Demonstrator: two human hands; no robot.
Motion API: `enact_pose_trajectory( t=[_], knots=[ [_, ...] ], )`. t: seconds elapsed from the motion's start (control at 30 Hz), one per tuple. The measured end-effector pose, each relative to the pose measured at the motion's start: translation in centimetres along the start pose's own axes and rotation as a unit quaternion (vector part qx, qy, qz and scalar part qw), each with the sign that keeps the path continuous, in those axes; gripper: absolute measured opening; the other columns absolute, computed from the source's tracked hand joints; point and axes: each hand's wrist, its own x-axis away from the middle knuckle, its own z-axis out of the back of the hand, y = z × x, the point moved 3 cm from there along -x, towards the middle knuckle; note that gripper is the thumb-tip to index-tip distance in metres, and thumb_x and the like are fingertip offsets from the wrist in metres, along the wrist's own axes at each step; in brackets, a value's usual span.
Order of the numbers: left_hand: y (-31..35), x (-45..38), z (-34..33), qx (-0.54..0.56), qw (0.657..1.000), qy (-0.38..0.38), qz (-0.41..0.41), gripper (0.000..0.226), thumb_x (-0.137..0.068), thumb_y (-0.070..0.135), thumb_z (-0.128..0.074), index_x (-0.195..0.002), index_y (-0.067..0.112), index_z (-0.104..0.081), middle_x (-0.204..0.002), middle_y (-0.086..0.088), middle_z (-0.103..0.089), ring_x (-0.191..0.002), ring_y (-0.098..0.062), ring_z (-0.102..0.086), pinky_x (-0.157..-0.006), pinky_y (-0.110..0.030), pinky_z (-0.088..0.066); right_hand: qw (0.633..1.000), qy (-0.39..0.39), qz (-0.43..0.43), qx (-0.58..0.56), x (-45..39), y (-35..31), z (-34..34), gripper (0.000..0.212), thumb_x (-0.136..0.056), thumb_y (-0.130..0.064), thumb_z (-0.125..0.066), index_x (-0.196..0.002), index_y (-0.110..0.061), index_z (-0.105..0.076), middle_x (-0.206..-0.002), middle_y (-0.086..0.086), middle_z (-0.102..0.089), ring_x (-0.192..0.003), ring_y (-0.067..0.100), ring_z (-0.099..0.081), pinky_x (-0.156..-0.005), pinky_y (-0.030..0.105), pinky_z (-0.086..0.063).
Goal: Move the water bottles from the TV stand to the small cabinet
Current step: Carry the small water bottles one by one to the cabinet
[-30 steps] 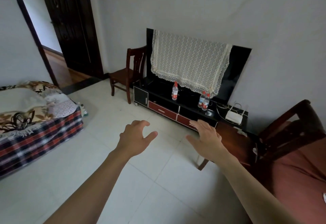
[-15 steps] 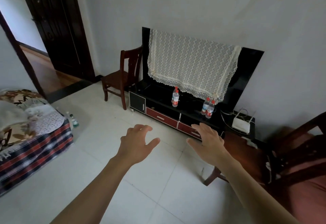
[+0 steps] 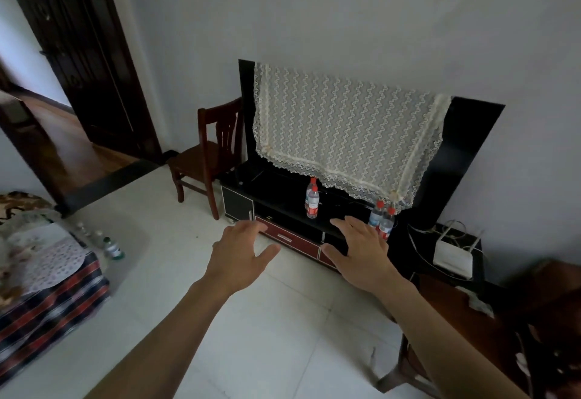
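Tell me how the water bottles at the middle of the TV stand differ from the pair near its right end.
The middle bottles stand one behind the other and in full view; the right-end pair stands side by side, its lower part hidden by the right hand. The middle bottles sit clear of both hands; the right-end pair is just past the right hand's fingertips. All have red caps and stand upright on the TV stand.

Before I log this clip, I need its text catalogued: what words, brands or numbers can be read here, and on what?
None can be read.
Left pair of water bottles on the TV stand: red labels, print too small and blurred.
Right pair of water bottles: red labels, also unreadable.
White router: no legible marking.
Bottles on the floor by the bed: too blurred.
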Motion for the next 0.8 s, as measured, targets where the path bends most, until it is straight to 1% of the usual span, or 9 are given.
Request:
enact_pose_trajectory(
  t=[0.13,0.27,0.4,0.5,0.67,0.8],
  knots=[
    [-1.7,-4.8,-0.7,0.001,1.0,-0.011,0.004,0.058,-0.092,0.063,-0.053,-0.139,0.03,-0.051,-0.148,0.006,-0.049,-0.132,-0.017,-0.047,-0.105,-0.046,-0.049,0.999,-0.022,-0.019,-0.016,-5.1,0.4,-1.3,0.063,-0.093,-0.056,-0.047,-0.151,-0.035,-0.03,-0.161,-0.001,-0.022,-0.149,0.025,-0.014,-0.119,0.054,-0.012],
    [-4.7,-10.3,-1.9,0.011,1.0,-0.025,0.012,0.058,-0.092,0.063,-0.054,-0.139,0.029,-0.05,-0.148,0.006,-0.049,-0.133,-0.018,-0.045,-0.106,-0.046,-0.047,0.998,-0.046,-0.036,-0.011,-10.6,0.5,-3.1,0.064,-0.094,-0.055,-0.047,-0.151,-0.035,-0.028,-0.162,-0.001,-0.02,-0.15,0.025,-0.012,-0.119,0.053,-0.011],
    [-7.0,-16.6,-3.3,0.037,0.999,-0.036,-0.014,0.058,-0.091,0.061,-0.056,-0.138,0.028,-0.051,-0.143,0.003,-0.052,-0.129,-0.019,-0.048,-0.102,-0.047,-0.05,0.998,-0.029,-0.051,-0.011,-16.5,0.2,-4.3,0.063,-0.093,-0.056,-0.048,-0.15,-0.037,-0.029,-0.161,0.001,-0.022,-0.149,0.026,-0.015,-0.119,0.054,-0.014],
    [-8.1,-21.2,-4.1,0.064,0.996,-0.055,-0.035,0.058,-0.091,0.063,-0.056,-0.138,0.03,-0.05,-0.143,0.005,-0.051,-0.132,-0.017,-0.046,-0.106,-0.047,-0.046,0.995,-0.025,-0.093,-0.015,-19.9,-0.3,-4.6,0.065,-0.093,-0.057,-0.048,-0.151,-0.035,-0.029,-0.162,0.0,-0.02,-0.15,0.025,-0.015,-0.119,0.053,-0.015],
    [-9.8,-28.8,-5.6,0.088,0.991,-0.08,-0.068,0.058,-0.092,0.06,-0.057,-0.14,0.029,-0.05,-0.144,0.004,-0.05,-0.132,-0.016,-0.045,-0.108,-0.042,-0.044,0.99,-0.026,-0.14,0.004,-25.6,-0.6,-5.6,0.065,-0.093,-0.059,-0.047,-0.151,-0.036,-0.027,-0.162,-0.001,-0.019,-0.149,0.023,-0.015,-0.117,0.052,-0.016],
    [-10.8,-33.3,-6.5,0.099,0.987,-0.106,-0.074,0.06,-0.091,0.06,-0.058,-0.14,0.027,-0.049,-0.143,0.003,-0.05,-0.132,-0.017,-0.045,-0.107,-0.039,-0.044,0.986,-0.023,-0.163,-0.004,-29.6,-0.1,-6.5,0.066,-0.093,-0.059,-0.047,-0.151,-0.036,-0.027,-0.162,-0.001,-0.02,-0.149,0.024,-0.017,-0.116,0.052,-0.018]
  ],
)
